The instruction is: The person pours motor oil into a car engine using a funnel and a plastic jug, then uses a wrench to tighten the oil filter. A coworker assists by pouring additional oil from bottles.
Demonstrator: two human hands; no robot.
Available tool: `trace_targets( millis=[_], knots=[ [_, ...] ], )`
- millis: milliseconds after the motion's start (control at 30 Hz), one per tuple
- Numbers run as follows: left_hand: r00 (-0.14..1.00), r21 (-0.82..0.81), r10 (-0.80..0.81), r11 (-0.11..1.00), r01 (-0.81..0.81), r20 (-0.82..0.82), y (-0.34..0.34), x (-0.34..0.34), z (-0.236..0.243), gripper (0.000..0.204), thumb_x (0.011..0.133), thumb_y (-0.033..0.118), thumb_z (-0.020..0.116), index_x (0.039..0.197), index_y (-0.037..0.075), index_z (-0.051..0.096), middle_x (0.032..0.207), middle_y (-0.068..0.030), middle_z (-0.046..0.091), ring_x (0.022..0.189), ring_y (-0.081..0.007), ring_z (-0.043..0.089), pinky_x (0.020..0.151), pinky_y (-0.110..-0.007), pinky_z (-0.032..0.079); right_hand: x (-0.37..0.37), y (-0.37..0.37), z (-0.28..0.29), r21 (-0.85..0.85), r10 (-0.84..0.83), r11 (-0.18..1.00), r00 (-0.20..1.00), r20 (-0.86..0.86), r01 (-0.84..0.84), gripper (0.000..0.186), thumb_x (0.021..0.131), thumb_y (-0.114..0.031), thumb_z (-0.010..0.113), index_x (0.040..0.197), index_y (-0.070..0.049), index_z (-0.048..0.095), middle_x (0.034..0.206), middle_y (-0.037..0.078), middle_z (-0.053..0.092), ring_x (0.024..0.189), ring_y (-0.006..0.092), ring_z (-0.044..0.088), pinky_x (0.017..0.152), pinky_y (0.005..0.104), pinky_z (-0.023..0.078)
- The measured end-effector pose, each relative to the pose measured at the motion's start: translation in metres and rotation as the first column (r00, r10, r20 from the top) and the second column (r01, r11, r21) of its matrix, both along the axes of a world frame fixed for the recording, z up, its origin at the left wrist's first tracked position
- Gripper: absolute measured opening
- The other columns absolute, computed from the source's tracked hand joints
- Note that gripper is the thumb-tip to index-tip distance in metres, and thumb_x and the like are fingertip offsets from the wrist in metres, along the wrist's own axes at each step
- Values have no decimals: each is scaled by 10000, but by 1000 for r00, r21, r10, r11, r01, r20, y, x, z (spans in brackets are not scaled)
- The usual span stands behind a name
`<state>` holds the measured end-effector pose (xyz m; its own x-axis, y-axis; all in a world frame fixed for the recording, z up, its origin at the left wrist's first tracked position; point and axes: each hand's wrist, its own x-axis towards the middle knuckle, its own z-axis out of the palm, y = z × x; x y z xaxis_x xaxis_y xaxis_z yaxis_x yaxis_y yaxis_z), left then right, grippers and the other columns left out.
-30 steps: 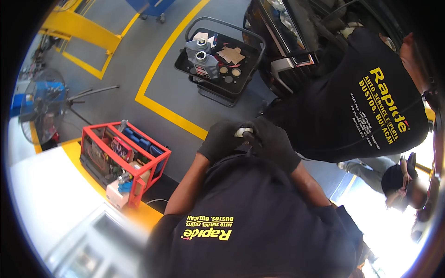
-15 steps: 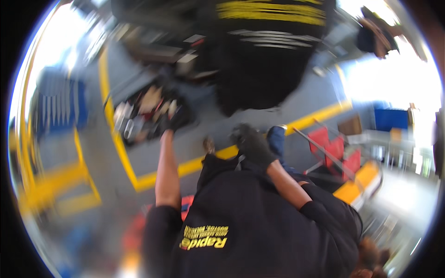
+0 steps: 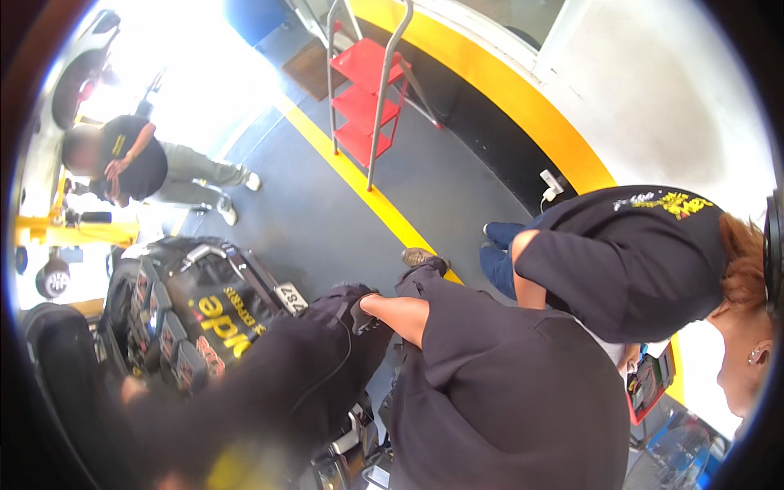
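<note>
My right hand (image 3: 364,315), in a dark glove, is at the end of a bare forearm (image 3: 400,316) reaching left from my black shirt (image 3: 514,392). It lies against or just in front of the dark clothing (image 3: 282,371) of a person leaning over at the lower left. Dark glove and dark cloth merge, so the fingers are hard to make out, and I cannot tell whether they hold anything. My left hand does not show. Past that person stands a vehicle front with a black printed cover (image 3: 216,306) and a plate (image 3: 291,298).
A red step ladder (image 3: 363,102) stands beside the yellow floor line (image 3: 359,184). Close on my right, a person in a black shirt (image 3: 629,257) bends forward, above a red tray (image 3: 665,380). Another person (image 3: 135,159) stands at the far left. A white socket (image 3: 551,181) is on the wall.
My view has swung right: the step ladder has moved from the right side to the top middle. The tool case has left view, and so has my left hand. The vehicle front now shows.
</note>
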<state>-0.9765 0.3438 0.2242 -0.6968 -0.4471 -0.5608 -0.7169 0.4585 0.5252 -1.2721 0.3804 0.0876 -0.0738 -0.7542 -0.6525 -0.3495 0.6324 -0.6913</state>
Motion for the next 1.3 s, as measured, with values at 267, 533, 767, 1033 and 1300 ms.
trace_targets(
  millis=[267,533,767,1033,1300],
  knots=[
    [967,218,-123,961,172,-223,-6,-237,74,380,1032,298,571,1246,7,689,1200,-214,725,1160,-351,690,981,-394,517,-166,85,-37,-57,-353,935,930,-103,349,608,886,-581,627,1068,-20,774,1026,221,762,1011,348,724,907,471,540],
    [942,212,-201,942,261,-268,-76,-415,84,470,1044,352,570,1354,3,622,1294,-223,678,1209,-374,647,1015,-400,495,-371,95,1,-231,-642,662,382,-664,713,588,898,-444,697,1374,-108,620,1401,172,601,1357,363,527,1123,468,448],
    [991,-62,-130,990,128,-39,-231,-560,-19,390,1012,370,557,1203,65,707,1147,-240,709,1096,-417,675,947,-471,518,-576,39,-82,-239,-798,453,272,-537,859,315,918,-362,626,964,-65,719,1034,243,714,964,459,682,831,548,550],
    [964,-17,-257,966,259,67,-408,-836,-29,357,996,353,584,1104,35,706,1097,-230,706,1061,-426,665,909,-480,519,-798,-16,-256,267,-638,665,716,-284,698,459,909,-450,591,874,-11,723,849,261,715,829,424,723,743,508,559],
    [947,104,-283,948,300,-154,-516,-1249,47,389,1036,381,524,1204,68,681,1130,-222,701,1080,-425,654,919,-500,512,-1087,-137,-110,-77,-821,506,452,-347,859,371,900,-340,636,810,11,717,771,246,699,758,393,718,693,484,540]
  ],
)
